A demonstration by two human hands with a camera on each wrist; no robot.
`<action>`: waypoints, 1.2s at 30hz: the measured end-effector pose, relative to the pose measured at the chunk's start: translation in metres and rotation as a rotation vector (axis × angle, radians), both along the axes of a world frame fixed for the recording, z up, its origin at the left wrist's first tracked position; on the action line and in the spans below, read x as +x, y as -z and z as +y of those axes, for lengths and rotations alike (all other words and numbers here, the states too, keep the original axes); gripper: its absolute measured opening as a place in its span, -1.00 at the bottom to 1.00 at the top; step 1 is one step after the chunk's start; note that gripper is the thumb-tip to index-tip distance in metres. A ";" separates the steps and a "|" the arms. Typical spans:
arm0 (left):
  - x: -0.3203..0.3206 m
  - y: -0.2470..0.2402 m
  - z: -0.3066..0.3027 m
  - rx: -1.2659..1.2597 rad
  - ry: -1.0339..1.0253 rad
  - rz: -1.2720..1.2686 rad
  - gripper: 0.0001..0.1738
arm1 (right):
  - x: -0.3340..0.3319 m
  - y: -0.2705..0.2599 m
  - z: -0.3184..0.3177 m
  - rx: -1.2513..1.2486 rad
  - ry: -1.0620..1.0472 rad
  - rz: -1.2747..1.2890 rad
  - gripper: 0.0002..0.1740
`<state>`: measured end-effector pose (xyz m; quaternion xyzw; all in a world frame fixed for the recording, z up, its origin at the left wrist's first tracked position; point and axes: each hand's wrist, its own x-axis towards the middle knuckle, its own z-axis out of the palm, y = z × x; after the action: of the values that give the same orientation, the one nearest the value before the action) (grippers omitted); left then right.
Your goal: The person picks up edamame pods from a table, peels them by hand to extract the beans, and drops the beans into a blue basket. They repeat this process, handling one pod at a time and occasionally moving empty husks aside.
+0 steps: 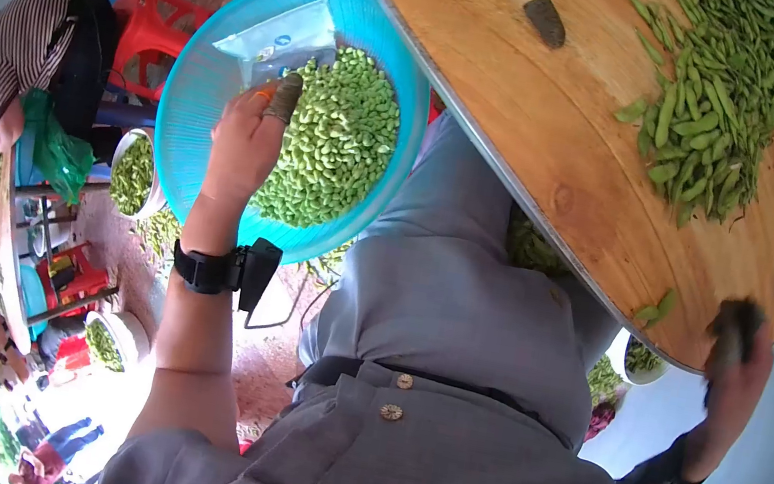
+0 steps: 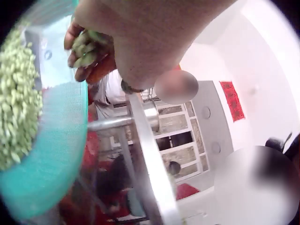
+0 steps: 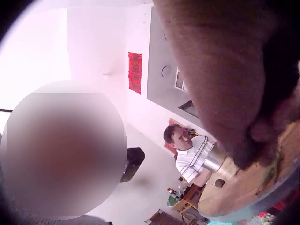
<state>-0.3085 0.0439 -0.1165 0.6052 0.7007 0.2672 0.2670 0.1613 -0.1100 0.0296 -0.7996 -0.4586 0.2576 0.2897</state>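
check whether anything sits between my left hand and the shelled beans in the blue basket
Nothing visible does. The left hand is over the blue basket, fingers curled round some shelled beans; the plastic bag lies beyond it.

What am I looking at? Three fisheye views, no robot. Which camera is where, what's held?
No machine: a person with a camera on the head and one on each wrist. The head view looks down at both hands. The left hand is over a blue basin of shelled soybeans; the left wrist view shows its fingers curled round a few green beans. The right hand, blurred, is at the rim of a round wooden table strewn with soybean pods. Its grip is unclear.
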 end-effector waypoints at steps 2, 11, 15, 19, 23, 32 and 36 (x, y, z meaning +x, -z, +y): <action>-0.005 0.007 0.000 0.373 0.119 0.269 -0.63 | 0.025 0.009 0.029 0.108 0.054 -0.170 -0.61; 0.033 -0.037 -0.018 0.196 -0.090 -0.129 -0.74 | 0.042 0.048 0.079 0.168 -0.080 -0.413 -0.65; 0.042 -0.020 -0.018 0.260 0.014 -0.186 -0.77 | 0.045 0.045 0.073 0.069 -0.026 -0.253 -0.71; 0.067 -0.031 -0.020 0.320 0.134 -0.227 -0.79 | 0.034 0.040 0.071 0.048 0.065 -0.209 -0.71; 0.089 -0.039 -0.020 0.296 0.199 -0.259 -0.80 | 0.033 0.051 0.081 0.174 0.109 -0.292 -0.72; 0.103 -0.038 -0.027 0.336 0.363 -0.214 -0.74 | 0.041 0.055 0.080 0.131 0.050 -0.268 -0.76; 0.108 -0.043 -0.032 0.283 0.383 -0.256 -0.71 | 0.026 0.050 0.082 0.170 0.047 -0.289 -0.81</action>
<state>-0.2006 0.0123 -0.0737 0.7194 0.4896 0.3814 0.3118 0.1877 -0.0282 -0.0207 -0.8114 -0.4967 0.0935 0.2935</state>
